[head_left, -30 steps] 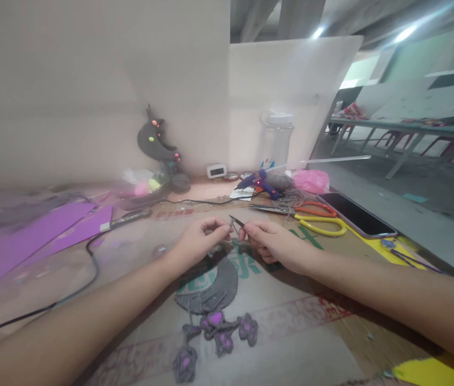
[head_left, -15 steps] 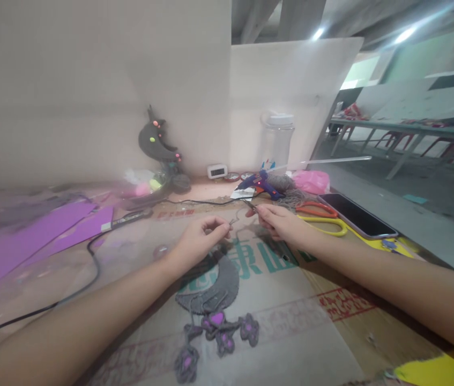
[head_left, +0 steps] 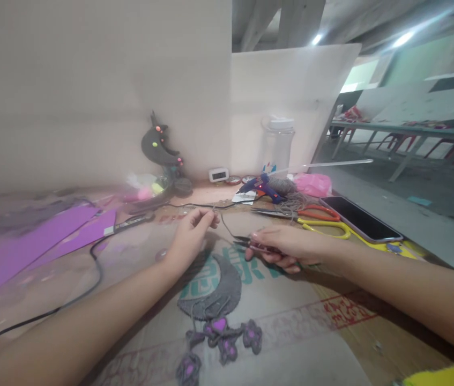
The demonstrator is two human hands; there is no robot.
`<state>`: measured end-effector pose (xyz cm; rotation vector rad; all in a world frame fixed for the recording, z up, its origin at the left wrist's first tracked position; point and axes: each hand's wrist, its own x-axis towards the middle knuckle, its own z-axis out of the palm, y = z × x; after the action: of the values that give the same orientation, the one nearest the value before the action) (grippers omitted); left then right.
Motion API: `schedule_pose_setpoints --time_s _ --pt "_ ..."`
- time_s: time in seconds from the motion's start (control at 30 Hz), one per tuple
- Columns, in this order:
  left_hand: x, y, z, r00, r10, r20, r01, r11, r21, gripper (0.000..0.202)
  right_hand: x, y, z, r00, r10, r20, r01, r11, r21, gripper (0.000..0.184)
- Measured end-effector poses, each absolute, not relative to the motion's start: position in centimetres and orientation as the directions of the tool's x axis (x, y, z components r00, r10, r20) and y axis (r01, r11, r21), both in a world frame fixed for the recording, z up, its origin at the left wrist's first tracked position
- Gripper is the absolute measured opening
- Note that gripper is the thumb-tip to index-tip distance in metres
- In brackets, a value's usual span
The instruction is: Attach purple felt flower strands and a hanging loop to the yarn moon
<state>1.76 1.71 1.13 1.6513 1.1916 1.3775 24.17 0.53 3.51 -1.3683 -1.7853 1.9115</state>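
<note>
Two hands (head_left: 196,228) (head_left: 285,246), yarn (head_left: 225,227) left, dark-tipped tool (head_left: 243,240) right

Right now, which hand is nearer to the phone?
The right hand. It is left of the phone and slightly closer to the camera; the left hand is farther away, beyond the right hand on the same side.

Printed cardboard (head_left: 371,333) beneath gray crescent (head_left: 231,287)
</note>
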Motion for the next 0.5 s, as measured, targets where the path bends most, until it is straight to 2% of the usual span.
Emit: schedule_pose_setpoints --time_s 0.1,0.2,0.27,0.33,0.4,0.47,0.5 --pt "1.7 1.8 1.0 0.048 0.928 0.368 0.219 -0.37 0.903 0.022 24.8 0.5 4.6 -0.635 0.601 -0.485 0.509 -0.147 -0.848 0.045" --pt "1.7 1.8 0.8 0.065 0.928 0.368 0.217 -0.373 0.902 0.022 25.1 0.4 5.0 -0.71 0.564 -0.422 0.472 -0.063 -0.879 0.048" --pt "1.8 1.8 0.8 0.067 0.933 0.354 0.198 -0.361 0.911 0.022 25.0 0.3 5.0 -0.729 0.592 -0.344 0.419 -0.012 -0.908 0.048" --pt "1.8 1.6 0.8 0.077 0.938 0.338 0.184 -0.347 0.92 0.023 24.7 0.1 5.0 -0.69 0.696 -0.2 0.405 0.143 -0.903 0.047" --pt "1.9 1.5 0.8 0.094 0.937 0.336 0.195 -0.348 0.917 0.022 24.6 -0.1 5.1 -0.595 0.801 0.07 0.481 0.424 -0.767 0.042" --pt "1.9 1.3 0.7 0.105 0.931 0.35 0.242 -0.366 0.899 0.021 24.6 -0.3 5.5 -0.533 0.776 0.338 0.609 0.629 -0.484 0.036" --pt "1.9 1.2 0.7 0.11 0.926 0.36 0.272 -0.376 0.886 0.021 24.7 -0.4 5.7 -0.535 0.74 0.407 0.657 0.668 -0.351 0.034"
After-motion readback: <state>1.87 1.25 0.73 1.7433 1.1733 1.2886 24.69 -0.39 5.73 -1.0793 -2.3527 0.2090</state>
